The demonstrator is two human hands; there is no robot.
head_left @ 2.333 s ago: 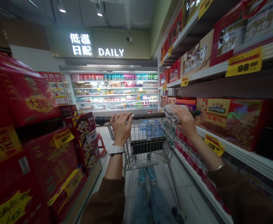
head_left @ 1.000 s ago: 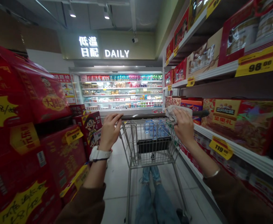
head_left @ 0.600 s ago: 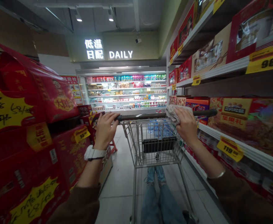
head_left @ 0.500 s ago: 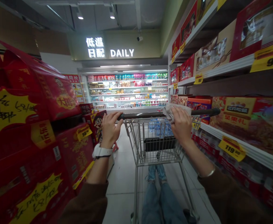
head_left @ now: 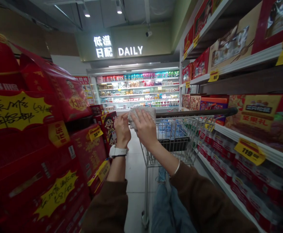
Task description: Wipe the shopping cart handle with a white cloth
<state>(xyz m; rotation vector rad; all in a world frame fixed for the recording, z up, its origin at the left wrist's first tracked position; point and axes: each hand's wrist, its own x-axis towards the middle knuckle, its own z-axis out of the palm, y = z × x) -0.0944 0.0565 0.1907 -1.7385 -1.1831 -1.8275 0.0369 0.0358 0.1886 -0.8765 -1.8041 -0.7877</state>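
Note:
My right hand (head_left: 145, 127) is closed over a light grey cloth (head_left: 150, 112), which is wrapped on the left end of the shopping cart's dark handle (head_left: 192, 112). Right beside it, my left hand (head_left: 123, 131) has its fingers bent around the handle's left tip; the hands and cloth hide the tip itself. A white watch sits on the left wrist. Below the handle is the wire basket of the shopping cart (head_left: 192, 136), with blue-tinted clear bottles (head_left: 172, 127) visible through the mesh.
Stacked red gift boxes (head_left: 66, 97) with yellow price signs crowd the left side. Shelves (head_left: 231, 72) of boxed goods and red-labelled packs line the right. Ahead stands a lit refrigerated display (head_left: 141, 89) under a DAILY sign. Pale floor tiles (head_left: 135, 174) show between.
My right hand has slid the cloth leftward along the handle to its left end, near my left hand. The view has shifted slightly, with the cart appearing further right.

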